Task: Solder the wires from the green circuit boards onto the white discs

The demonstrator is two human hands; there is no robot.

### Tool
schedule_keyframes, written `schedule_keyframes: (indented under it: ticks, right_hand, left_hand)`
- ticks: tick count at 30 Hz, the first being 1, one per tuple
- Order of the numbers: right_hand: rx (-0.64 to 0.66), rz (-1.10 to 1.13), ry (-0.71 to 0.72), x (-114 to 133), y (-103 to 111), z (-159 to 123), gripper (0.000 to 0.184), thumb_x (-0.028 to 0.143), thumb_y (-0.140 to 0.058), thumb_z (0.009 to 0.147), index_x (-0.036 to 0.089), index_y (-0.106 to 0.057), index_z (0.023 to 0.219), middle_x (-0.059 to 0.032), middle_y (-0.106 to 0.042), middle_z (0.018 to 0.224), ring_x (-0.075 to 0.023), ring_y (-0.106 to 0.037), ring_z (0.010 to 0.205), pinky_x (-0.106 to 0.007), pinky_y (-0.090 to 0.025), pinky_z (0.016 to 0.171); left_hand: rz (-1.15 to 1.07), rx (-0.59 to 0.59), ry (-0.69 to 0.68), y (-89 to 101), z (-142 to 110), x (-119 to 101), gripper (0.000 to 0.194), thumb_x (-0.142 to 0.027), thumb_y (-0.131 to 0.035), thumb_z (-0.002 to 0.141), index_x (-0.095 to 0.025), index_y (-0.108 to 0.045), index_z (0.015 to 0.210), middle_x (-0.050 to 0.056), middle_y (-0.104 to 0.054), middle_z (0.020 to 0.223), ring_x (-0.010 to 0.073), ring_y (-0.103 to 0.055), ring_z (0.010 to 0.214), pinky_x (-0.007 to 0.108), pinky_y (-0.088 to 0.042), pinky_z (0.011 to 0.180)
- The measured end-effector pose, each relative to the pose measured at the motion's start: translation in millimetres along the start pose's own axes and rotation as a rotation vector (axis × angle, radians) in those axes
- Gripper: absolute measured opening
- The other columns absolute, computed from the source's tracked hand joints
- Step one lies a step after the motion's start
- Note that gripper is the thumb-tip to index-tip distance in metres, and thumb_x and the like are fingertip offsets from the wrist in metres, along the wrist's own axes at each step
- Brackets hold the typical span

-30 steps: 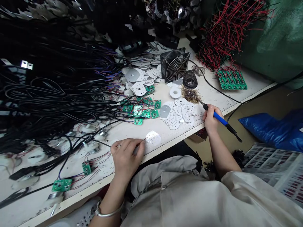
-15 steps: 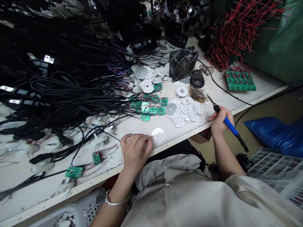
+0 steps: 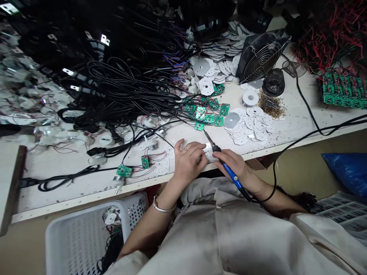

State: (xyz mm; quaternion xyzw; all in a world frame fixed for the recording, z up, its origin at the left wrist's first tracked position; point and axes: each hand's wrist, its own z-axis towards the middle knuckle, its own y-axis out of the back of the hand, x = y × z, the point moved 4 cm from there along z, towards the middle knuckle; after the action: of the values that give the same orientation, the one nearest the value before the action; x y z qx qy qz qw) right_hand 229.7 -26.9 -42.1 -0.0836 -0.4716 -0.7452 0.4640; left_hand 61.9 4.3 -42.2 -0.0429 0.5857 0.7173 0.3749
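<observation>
At the bench [image 3: 86, 192], the right hand [image 3: 235, 166], pinching a soldering iron [image 3: 233, 175], has joined the left hand [image 3: 189, 161], whose hold is unclear.

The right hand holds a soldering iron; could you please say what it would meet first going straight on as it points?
The soldering iron in the right hand would likely meet the nearest green circuit board first, though depth is unclear.

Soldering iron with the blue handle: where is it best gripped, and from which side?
The soldering iron is probably best gripped by its blue handle, from the person's right, as the right hand does: the handle slants that way, and the slim metal tip points away from that hand.
</observation>
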Motion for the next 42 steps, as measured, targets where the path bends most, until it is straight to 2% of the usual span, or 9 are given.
schedule_keyframes:
  ticks: [5,7,10,16,22,27,35,40,42]
  right_hand:
    - [-0.159,0.226,-0.115,-5.7,18.4,-8.6,0.026,0.018,-0.057,0.091,0.024,-0.065,0.115,-0.0019,-0.075,0.082,-0.0166,-0.072,0.072,-0.030,-0.061,0.068]
    - [-0.255,0.248,-0.213,-14.0,23.9,-18.7,0.019,0.022,-0.054,0.092,0.026,-0.069,0.102,-0.0001,-0.074,0.075,-0.0163,-0.070,0.062,-0.031,-0.059,0.061]
    - [-0.334,0.209,-0.271,-22.1,25.3,-29.6,0.022,0.031,-0.051,0.093,0.026,-0.072,0.087,-0.0008,-0.073,0.072,-0.0186,-0.070,0.060,-0.034,-0.059,0.059]
    - [-0.229,0.183,-0.180,-16.4,21.4,-17.9,0.024,0.033,-0.051,0.093,0.026,-0.072,0.086,0.0022,-0.065,0.055,-0.0185,-0.068,0.058,-0.033,-0.058,0.058]
    - [-0.161,0.250,-0.106,-8.3,23.7,-5.8,0.019,0.023,-0.052,0.092,0.025,-0.071,0.092,0.0024,-0.070,0.062,-0.0154,-0.068,0.057,-0.028,-0.056,0.057]
    - [-0.116,0.204,-0.097,-5.7,23.5,-3.0,0.021,0.025,-0.051,0.092,0.025,-0.072,0.090,0.0019,-0.072,0.065,-0.0154,-0.069,0.058,-0.028,-0.056,0.057]
    - [-0.187,0.228,-0.137,-9.3,24.3,-6.6,0.019,0.023,-0.053,0.092,0.025,-0.072,0.091,0.0017,-0.074,0.070,-0.0157,-0.070,0.061,-0.029,-0.057,0.058]
    - [-0.107,0.260,-0.106,-7.6,22.3,-3.9,0.019,0.020,-0.054,0.091,0.024,-0.072,0.094,0.0022,-0.074,0.069,-0.0145,-0.070,0.061,-0.027,-0.057,0.060]
    - [-0.126,0.261,-0.110,-9.0,22.3,-7.5,0.019,0.020,-0.054,0.091,0.025,-0.072,0.095,0.0022,-0.073,0.069,-0.0150,-0.070,0.061,-0.027,-0.057,0.059]
  left_hand:
    - [-0.014,0.006,-0.005,0.4,-2.6,5.0,0.011,-0.016,-0.060,0.082,-0.022,-0.060,0.073,-0.001,-0.077,0.098,0.0202,-0.071,0.099,0.053,-0.026,0.114]
    - [-0.022,0.035,0.022,0.2,-2.2,7.0,0.011,-0.015,-0.059,0.081,-0.022,-0.061,0.072,-0.001,-0.078,0.097,0.0201,-0.071,0.099,0.053,-0.028,0.114]
    - [-0.033,0.064,0.013,1.7,-1.1,7.6,0.013,-0.013,-0.058,0.080,-0.022,-0.061,0.071,-0.001,-0.078,0.097,0.0198,-0.071,0.100,0.054,-0.028,0.116]
    - [-0.031,0.063,-0.019,3.8,-1.0,9.2,0.014,-0.012,-0.057,0.081,-0.022,-0.057,0.071,-0.002,-0.078,0.100,0.0182,-0.072,0.102,0.049,-0.033,0.114]
    - [-0.062,0.036,-0.043,4.2,-0.8,11.4,0.013,-0.013,-0.057,0.081,-0.022,-0.058,0.072,-0.001,-0.078,0.099,0.0174,-0.072,0.100,0.045,-0.041,0.110]
    - [-0.051,0.064,-0.017,3.5,-0.5,11.8,0.014,-0.013,-0.056,0.082,-0.022,-0.057,0.071,0.000,-0.078,0.100,0.0177,-0.072,0.101,0.044,-0.042,0.109]
    - [-0.059,-0.012,-0.093,4.0,-3.3,11.5,0.012,-0.011,-0.057,0.081,-0.021,-0.056,0.073,0.001,-0.078,0.101,0.0179,-0.072,0.099,0.045,-0.044,0.107]
    - [-0.041,-0.003,-0.086,3.5,-3.0,11.6,0.012,-0.012,-0.058,0.081,-0.021,-0.057,0.073,0.000,-0.078,0.101,0.0179,-0.072,0.099,0.044,-0.045,0.107]
    - [-0.041,-0.008,-0.092,3.8,-2.9,11.2,0.012,-0.012,-0.058,0.081,-0.021,-0.057,0.073,0.000,-0.078,0.101,0.0181,-0.072,0.099,0.045,-0.045,0.107]
